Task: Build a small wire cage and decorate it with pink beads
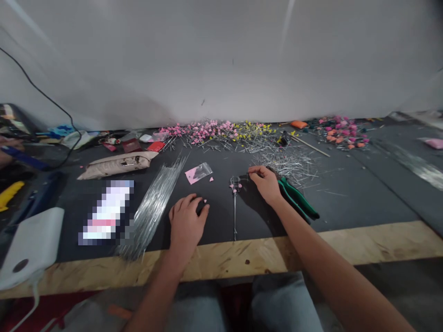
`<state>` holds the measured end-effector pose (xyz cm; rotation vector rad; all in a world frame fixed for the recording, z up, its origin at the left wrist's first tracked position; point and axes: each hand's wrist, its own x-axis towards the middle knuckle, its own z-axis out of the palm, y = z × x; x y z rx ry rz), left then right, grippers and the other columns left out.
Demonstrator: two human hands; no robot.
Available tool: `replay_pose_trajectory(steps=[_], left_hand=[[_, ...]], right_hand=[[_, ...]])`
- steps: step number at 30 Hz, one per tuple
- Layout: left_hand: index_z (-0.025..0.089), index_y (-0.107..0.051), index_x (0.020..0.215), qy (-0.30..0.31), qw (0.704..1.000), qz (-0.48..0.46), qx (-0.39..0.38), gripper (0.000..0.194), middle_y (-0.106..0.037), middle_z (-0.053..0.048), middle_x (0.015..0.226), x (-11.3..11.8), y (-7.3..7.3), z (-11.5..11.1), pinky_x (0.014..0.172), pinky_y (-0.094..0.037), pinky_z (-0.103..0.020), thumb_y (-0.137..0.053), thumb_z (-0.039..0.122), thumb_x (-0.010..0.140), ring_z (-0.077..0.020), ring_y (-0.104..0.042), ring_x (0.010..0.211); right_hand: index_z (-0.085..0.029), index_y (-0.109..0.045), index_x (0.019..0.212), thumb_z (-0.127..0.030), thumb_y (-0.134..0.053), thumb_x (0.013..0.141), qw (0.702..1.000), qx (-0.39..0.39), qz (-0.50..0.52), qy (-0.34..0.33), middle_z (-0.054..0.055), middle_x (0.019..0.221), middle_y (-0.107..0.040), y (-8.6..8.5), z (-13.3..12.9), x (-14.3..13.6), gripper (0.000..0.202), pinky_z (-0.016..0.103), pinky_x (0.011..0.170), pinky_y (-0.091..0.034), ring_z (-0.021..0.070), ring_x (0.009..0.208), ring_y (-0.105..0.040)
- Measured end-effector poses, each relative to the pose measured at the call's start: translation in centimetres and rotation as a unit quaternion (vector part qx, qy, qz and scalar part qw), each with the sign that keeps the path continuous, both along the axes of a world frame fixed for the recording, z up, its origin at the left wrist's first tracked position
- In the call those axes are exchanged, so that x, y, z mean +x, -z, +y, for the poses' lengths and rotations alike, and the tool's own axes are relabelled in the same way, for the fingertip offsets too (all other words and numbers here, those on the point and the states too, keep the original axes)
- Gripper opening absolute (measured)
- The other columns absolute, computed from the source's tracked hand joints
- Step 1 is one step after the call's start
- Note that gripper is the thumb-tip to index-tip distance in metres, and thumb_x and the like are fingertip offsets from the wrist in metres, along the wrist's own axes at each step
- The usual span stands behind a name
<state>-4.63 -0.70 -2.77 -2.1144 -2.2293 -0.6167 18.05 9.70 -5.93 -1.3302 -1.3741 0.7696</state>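
On the dark mat in front of me lies a wire stem (235,214) with a small wire frame at its top, where several pink bits (235,188) sit. My left hand (187,219) is left of the stem, fingers curled, with a tiny pink piece (205,201) between thumb and index fingertip. To the right of the frame, my right hand (266,183) is closed in a pinch; what it holds is too fine to make out. Green-handled pliers (298,200) lie beside that hand, partly hidden by it. Beyond my left hand is a small clear bag with pink contents (198,173).
A bundle of straight wires (152,210) lies left, near a blurred-out phone (107,212), a beige pouch (117,165) and a white power bank (32,246). Pink and yellow wire flowers (214,131) line the wall, with loose wires (290,163) before them. Another person's hand (8,150) shows far left.
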Motion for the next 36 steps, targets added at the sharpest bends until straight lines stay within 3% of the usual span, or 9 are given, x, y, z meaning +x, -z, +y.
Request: replay_pose_trajectory(steps=[9,15,20,24,28,31,36], left_hand=[[0.021,-0.066,0.087,0.034,0.999,-0.035,-0.024,0.018,-0.064,-0.005,0.109,0.3,-0.4,1.1,0.089,-0.039,-0.041,-0.049,0.025,0.082,-0.0250,-0.054,0.105],[0.021,-0.066,0.084,0.071,0.995,-0.065,-0.023,0.017,-0.068,-0.006,0.094,0.3,-0.7,1.4,0.081,-0.043,-0.039,-0.049,0.021,0.080,-0.0248,-0.059,0.092],[0.022,-0.067,0.083,0.084,0.978,-0.181,-0.063,0.017,-0.070,-0.004,0.084,0.7,-1.5,2.1,0.072,-0.047,-0.034,-0.052,0.027,0.079,-0.0219,-0.063,0.077],[0.022,-0.068,0.080,0.098,0.923,-0.362,-0.091,0.013,-0.070,-0.002,0.079,1.8,-2.0,2.8,0.066,-0.048,-0.029,-0.060,0.030,0.074,-0.0178,-0.063,0.072],[0.020,-0.067,0.082,0.116,0.826,-0.544,-0.091,0.016,-0.069,-0.002,0.078,3.4,-2.2,3.6,0.068,-0.049,-0.027,-0.066,0.030,0.070,-0.0147,-0.063,0.072],[0.019,-0.066,0.084,0.126,0.769,-0.620,-0.095,0.019,-0.068,-0.002,0.077,4.2,-2.1,4.3,0.068,-0.049,-0.025,-0.070,0.027,0.067,-0.0123,-0.062,0.069],[0.018,-0.064,0.082,0.134,0.713,-0.682,-0.092,0.021,-0.066,0.000,0.075,4.9,-1.8,5.0,0.067,-0.050,-0.024,-0.073,0.022,0.064,-0.0097,-0.061,0.065]], right_hand=[[-0.019,-0.064,0.083,-0.024,-0.053,0.070,1.000,-0.012,0.018,-0.006,0.002,0.087,-0.066,-0.3,-0.2,0.0,0.018,0.029,0.074,-0.043,0.0174,0.080,-0.058],[-0.019,-0.065,0.083,-0.026,-0.054,0.070,0.999,-0.022,0.031,-0.010,0.002,0.080,-0.065,-0.4,-0.3,0.0,0.019,0.027,0.065,-0.042,0.0155,0.069,-0.056],[-0.018,-0.064,0.083,-0.028,-0.055,0.071,0.999,-0.025,0.043,-0.012,0.001,0.078,-0.064,-0.6,-0.5,-0.1,0.019,0.026,0.063,-0.041,0.0144,0.067,-0.054],[-0.018,-0.063,0.090,-0.031,-0.056,0.071,0.998,-0.025,0.053,-0.009,0.001,0.078,-0.063,-1.1,-0.9,0.0,0.024,0.025,0.062,-0.041,0.0142,0.067,-0.054],[-0.019,-0.063,0.090,-0.032,-0.057,0.071,0.998,-0.021,0.058,-0.013,0.002,0.083,-0.064,-1.8,-1.4,0.0,0.024,0.026,0.064,-0.042,0.0147,0.072,-0.055],[-0.019,-0.064,0.088,-0.032,-0.059,0.071,0.997,-0.023,0.061,-0.029,0.001,0.082,-0.064,-2.4,-1.9,-0.1,0.021,0.026,0.065,-0.043,0.0143,0.071,-0.055],[-0.021,-0.065,0.086,-0.030,-0.066,0.071,0.973,-0.065,0.131,-0.181,0.000,0.082,-0.065,-3.4,-3.0,-0.7,0.018,0.026,0.070,-0.044,0.0124,0.072,-0.057]])
